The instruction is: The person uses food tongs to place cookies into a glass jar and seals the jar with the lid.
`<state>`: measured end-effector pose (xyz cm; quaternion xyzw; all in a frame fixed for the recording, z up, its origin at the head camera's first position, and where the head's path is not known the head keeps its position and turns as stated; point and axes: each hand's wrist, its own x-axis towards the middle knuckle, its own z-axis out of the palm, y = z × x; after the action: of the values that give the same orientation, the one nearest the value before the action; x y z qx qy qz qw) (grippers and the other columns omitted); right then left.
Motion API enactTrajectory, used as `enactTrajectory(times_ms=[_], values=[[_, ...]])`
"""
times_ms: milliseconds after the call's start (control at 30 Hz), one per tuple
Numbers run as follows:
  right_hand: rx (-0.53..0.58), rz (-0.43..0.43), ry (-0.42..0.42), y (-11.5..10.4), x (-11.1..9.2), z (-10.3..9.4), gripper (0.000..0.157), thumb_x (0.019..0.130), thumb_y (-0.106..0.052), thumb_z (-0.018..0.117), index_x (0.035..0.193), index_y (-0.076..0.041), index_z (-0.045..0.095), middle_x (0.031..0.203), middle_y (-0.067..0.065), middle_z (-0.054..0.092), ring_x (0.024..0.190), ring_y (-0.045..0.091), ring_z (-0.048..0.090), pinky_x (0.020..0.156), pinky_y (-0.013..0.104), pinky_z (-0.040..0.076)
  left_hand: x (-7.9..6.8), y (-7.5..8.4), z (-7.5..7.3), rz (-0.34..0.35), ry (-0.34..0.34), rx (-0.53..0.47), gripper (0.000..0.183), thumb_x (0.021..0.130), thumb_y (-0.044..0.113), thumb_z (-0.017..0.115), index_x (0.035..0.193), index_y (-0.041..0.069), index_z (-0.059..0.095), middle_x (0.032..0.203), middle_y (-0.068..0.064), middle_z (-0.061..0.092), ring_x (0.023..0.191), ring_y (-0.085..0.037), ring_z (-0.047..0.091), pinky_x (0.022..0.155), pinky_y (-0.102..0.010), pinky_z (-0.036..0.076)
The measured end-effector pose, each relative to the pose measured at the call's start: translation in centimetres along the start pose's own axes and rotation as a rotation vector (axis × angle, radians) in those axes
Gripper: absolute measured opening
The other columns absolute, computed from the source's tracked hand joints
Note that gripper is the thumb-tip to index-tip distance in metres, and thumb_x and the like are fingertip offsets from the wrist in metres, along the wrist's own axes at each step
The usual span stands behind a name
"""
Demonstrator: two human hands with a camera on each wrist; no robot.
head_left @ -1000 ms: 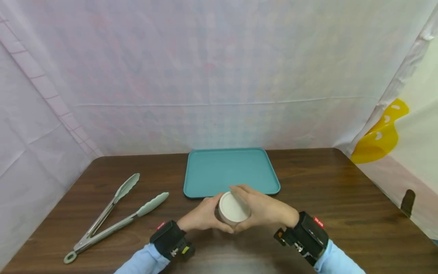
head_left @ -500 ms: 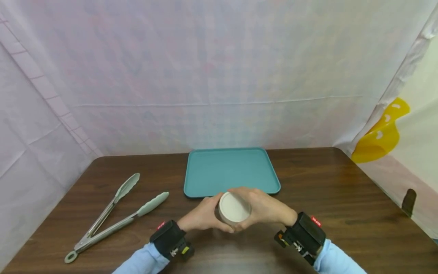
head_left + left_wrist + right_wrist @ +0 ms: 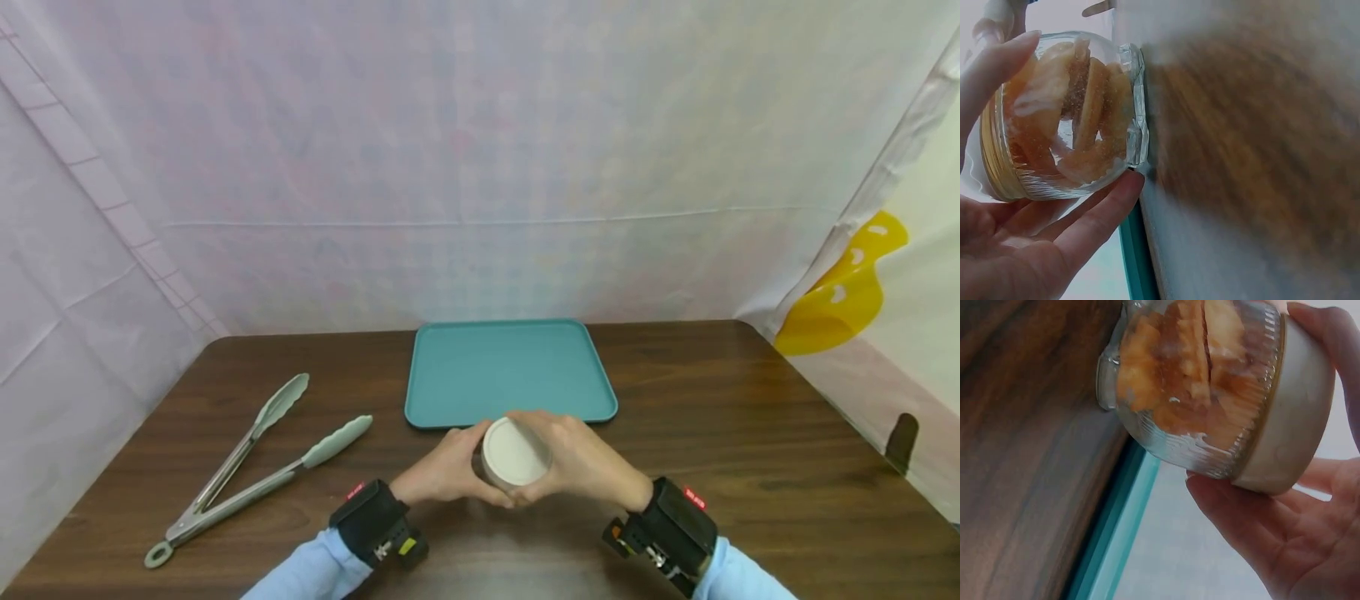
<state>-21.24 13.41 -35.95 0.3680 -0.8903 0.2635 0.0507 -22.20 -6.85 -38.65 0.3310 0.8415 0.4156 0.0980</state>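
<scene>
A clear ribbed glass jar holds orange-brown pieces that look like crackers or biscuits. On it is a pale lid, seen from above in the head view. My left hand grips the jar from the left, its thumb on the near side. From the right, my right hand holds the jar and lid, fingers round the far side. In both wrist views the jar's footed base lies at the table surface; the right wrist view shows the lid's white side wall. The hands partly hide the jar.
Just beyond the hands lies a teal tray. Spread tongs with pale green tips rest on the left of the dark wooden table. White curtains surround the back and sides; a yellow shape is at the right.
The head view has shifted slightly. My right fingers have drawn in a little closer around the far side of the lid; the jar stays in place between both hands.
</scene>
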Motion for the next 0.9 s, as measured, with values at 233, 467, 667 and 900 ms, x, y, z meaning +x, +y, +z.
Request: enactTrajectory(times_ms=[233, 467, 667, 900], values=[[-0.025, 0.028, 0.038, -0.2, -0.4, 0.3, 0.077, 0.061, -0.045, 0.076, 0.122, -0.004, 0.05, 0.109, 0.007, 0.06, 0.09, 0.015, 0.059, 0.067, 0.024, 0.047, 0.0, 0.1, 0.1, 0.01, 0.008, 0.015, 0.079, 0.061, 0.031, 0.081, 0.127, 0.008, 0.043, 0.117, -0.005, 0.056, 0.105, -0.018, 0.053, 0.087, -0.031, 0.041], [0.018, 0.058, -0.001, -0.2, -0.5, 0.7, 0.083, 0.066, -0.05, 0.072, 0.13, -0.006, 0.042, 0.113, 0.008, 0.053, 0.092, 0.017, 0.056, 0.066, 0.025, 0.047, 0.0, 0.0, 0.0, -0.007, -0.013, -0.006, 0.079, 0.064, 0.033, 0.08, 0.129, 0.009, 0.041, 0.118, -0.004, 0.055, 0.106, -0.018, 0.052, 0.086, -0.03, 0.042], [0.143, 0.042, -0.068, 0.4, -0.3, 0.5, 0.097, 0.067, -0.05, 0.072, 0.141, -0.014, 0.021, 0.137, 0.014, 0.03, 0.108, 0.024, 0.049, 0.073, 0.031, 0.048, 0.1, -0.1, -0.1, -0.008, -0.018, 0.013, 0.078, 0.064, 0.034, 0.08, 0.128, 0.009, 0.042, 0.117, -0.004, 0.055, 0.104, -0.017, 0.053, 0.085, -0.03, 0.042], [0.231, -0.004, -0.116, 1.3, 0.2, 0.4, 0.087, 0.066, -0.042, 0.074, 0.134, -0.006, 0.035, 0.125, 0.006, 0.047, 0.104, 0.021, 0.051, 0.074, 0.029, 0.046, 0.0, -0.1, 0.0, 0.01, -0.016, 0.002, 0.082, 0.063, 0.032, 0.081, 0.13, 0.008, 0.04, 0.121, -0.006, 0.053, 0.108, -0.019, 0.051, 0.088, -0.031, 0.041]])
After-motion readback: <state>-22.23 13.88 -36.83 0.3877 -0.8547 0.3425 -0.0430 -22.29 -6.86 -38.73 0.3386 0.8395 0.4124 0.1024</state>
